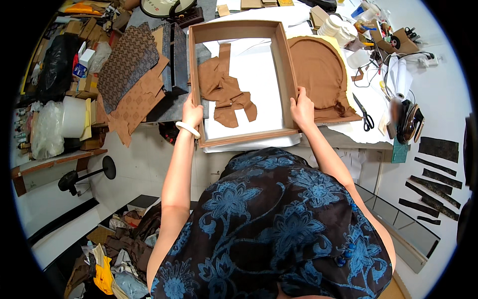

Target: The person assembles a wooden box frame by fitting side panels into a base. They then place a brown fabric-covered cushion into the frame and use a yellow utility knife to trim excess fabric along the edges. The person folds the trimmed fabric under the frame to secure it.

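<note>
Between my two hands is a brown rectangular frame (pixel 242 136) with upright walls, through which the white surface below shows. My left hand (pixel 191 111) is closed on its left wall near the close corner, a white bangle on the wrist. On the opposite wall, my right hand (pixel 302 108) grips with the thumb over the rim. Crumpled brown leather scraps (pixel 226 89) appear inside the frame's outline, lying toward its left side. Just right of my right hand, a large piece of brown leather (pixel 318 70) with a rounded outline rests on yellow-edged sheeting.
Black scissors (pixel 367 118) lie at the table's right. Patterned brown sheets (pixel 130 65) overhang the table's left edge, beside dark upright panels (pixel 174 60). Spools of white thread (pixel 334 25), cables and tools crowd the far right. A black fan (pixel 87 174) stands lower left.
</note>
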The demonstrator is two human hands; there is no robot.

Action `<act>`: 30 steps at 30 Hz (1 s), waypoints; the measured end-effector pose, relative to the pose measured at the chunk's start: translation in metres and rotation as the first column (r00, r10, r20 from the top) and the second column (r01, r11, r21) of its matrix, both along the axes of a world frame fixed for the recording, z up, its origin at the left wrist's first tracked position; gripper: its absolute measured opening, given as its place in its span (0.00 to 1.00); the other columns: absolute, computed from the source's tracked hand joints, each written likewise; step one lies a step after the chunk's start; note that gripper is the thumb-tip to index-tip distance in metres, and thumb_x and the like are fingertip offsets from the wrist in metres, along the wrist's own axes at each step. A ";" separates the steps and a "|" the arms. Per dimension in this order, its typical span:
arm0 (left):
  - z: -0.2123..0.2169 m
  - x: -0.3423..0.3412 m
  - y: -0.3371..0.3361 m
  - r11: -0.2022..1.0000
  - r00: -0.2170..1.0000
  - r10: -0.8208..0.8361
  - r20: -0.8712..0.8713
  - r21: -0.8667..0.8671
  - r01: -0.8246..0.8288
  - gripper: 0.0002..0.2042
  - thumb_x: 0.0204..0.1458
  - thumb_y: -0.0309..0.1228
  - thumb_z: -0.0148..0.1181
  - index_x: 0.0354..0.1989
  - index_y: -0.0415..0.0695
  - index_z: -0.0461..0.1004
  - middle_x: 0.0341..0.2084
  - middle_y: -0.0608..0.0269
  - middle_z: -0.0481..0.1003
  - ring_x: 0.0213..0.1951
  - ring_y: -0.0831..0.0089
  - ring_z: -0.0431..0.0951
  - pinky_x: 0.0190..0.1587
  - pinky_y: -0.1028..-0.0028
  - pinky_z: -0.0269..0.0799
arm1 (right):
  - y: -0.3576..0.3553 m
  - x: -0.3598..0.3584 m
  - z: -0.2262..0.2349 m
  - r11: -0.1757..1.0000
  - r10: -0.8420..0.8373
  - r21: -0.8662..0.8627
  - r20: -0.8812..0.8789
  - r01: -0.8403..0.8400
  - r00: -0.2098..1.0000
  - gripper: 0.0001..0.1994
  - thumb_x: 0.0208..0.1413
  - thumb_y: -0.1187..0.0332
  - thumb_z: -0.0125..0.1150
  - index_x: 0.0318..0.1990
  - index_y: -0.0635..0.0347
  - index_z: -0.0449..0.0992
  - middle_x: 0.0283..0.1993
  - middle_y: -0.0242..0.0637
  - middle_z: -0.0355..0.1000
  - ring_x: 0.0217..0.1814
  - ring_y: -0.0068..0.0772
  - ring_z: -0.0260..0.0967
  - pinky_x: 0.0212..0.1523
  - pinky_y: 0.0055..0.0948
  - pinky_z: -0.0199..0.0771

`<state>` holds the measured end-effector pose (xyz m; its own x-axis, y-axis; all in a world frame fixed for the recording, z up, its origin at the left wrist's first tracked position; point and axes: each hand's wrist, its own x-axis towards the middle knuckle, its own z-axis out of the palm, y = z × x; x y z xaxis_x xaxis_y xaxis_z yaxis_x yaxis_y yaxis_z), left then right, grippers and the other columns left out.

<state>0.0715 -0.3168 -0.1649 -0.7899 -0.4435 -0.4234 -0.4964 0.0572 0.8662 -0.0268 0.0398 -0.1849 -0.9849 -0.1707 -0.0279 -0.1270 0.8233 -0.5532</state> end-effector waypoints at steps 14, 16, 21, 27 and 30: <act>-0.074 0.018 -0.019 0.861 0.984 -0.132 0.118 -0.479 0.173 0.28 0.51 0.17 0.54 0.65 0.39 0.65 0.53 0.42 0.75 0.56 0.48 0.75 0.60 0.59 0.69 | -0.012 -0.002 -0.017 0.965 0.151 0.202 0.090 -0.167 0.984 0.18 0.57 0.70 0.59 0.50 0.69 0.64 0.38 0.58 0.76 0.40 0.59 0.77 0.43 0.53 0.77; -0.063 0.031 0.004 0.469 0.977 -0.174 -0.125 -0.883 -0.030 0.28 0.51 0.20 0.58 0.64 0.37 0.64 0.58 0.39 0.70 0.60 0.43 0.68 0.63 0.53 0.64 | -0.008 -0.012 0.001 0.961 0.222 0.185 -0.067 -0.207 0.973 0.18 0.57 0.67 0.62 0.50 0.66 0.68 0.41 0.54 0.75 0.43 0.57 0.76 0.45 0.50 0.77; -0.015 0.028 0.136 0.691 0.689 -0.682 -0.245 -0.522 0.499 0.22 0.55 0.36 0.65 0.53 0.34 0.73 0.49 0.45 0.75 0.55 0.48 0.72 0.61 0.60 0.67 | 0.004 -0.042 0.059 0.640 0.768 0.029 -0.021 -0.768 0.640 0.08 0.57 0.71 0.63 0.43 0.60 0.78 0.46 0.41 0.74 0.51 0.48 0.71 0.52 0.41 0.74; -0.045 0.032 0.180 0.495 0.554 -0.832 -0.019 -0.474 0.728 0.26 0.54 0.42 0.67 0.55 0.37 0.73 0.51 0.48 0.75 0.56 0.52 0.73 0.69 0.53 0.58 | 0.053 -0.024 0.045 0.807 0.589 -0.042 -0.017 -0.589 0.808 0.11 0.51 0.78 0.63 0.43 0.59 0.79 0.44 0.41 0.75 0.53 0.47 0.71 0.55 0.42 0.72; -0.050 0.018 0.196 0.432 0.552 -0.825 0.117 -0.500 0.751 0.23 0.53 0.40 0.67 0.51 0.37 0.75 0.47 0.48 0.77 0.53 0.52 0.75 0.62 0.57 0.68 | 0.022 -0.033 0.032 0.448 0.893 -0.057 -0.006 -0.892 0.449 0.17 0.42 0.69 0.74 0.43 0.54 0.81 0.45 0.34 0.77 0.55 0.44 0.72 0.62 0.44 0.68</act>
